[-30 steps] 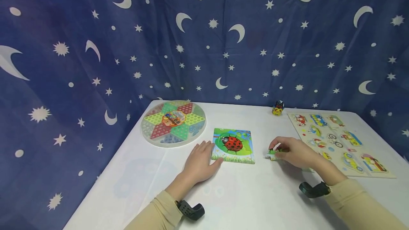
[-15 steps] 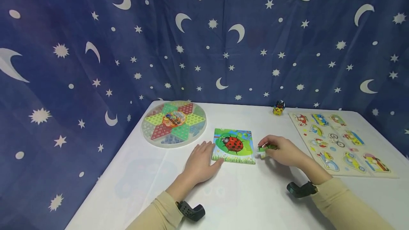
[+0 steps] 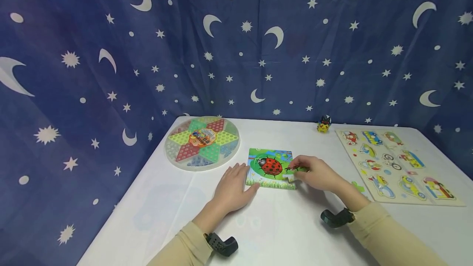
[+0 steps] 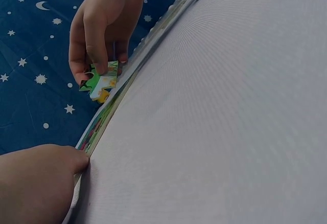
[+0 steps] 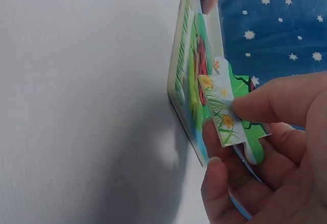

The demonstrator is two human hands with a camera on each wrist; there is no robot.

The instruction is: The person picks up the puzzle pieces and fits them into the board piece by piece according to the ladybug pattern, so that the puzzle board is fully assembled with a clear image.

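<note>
A square ladybug jigsaw puzzle (image 3: 271, 166) lies flat on the white table. My left hand (image 3: 231, 190) rests at its left side, fingers extended along the edge and thumb at the near left corner. My right hand (image 3: 317, 172) pinches a jigsaw piece (image 5: 225, 106) between thumb and fingers, over the puzzle's right side. White with yellow flowers and grass, the piece also has a green part with a bit of red and black. In the left wrist view, the piece (image 4: 102, 83) hangs tilted just above the puzzle's edge. Fingers partly cover it in the head view.
Another green jigsaw piece (image 3: 357, 186) lies beyond my right forearm. A pegged vehicle puzzle board (image 3: 397, 167) is at the right. A round Chinese checkers board (image 3: 202, 143) lies at the back left. A small yellow figurine (image 3: 323, 124) stands before the starry curtain (image 3: 229, 44).
My right hand has moved left with the jigsaw piece, from the table beside the puzzle to over its right side. The left hand has stayed in place.
</note>
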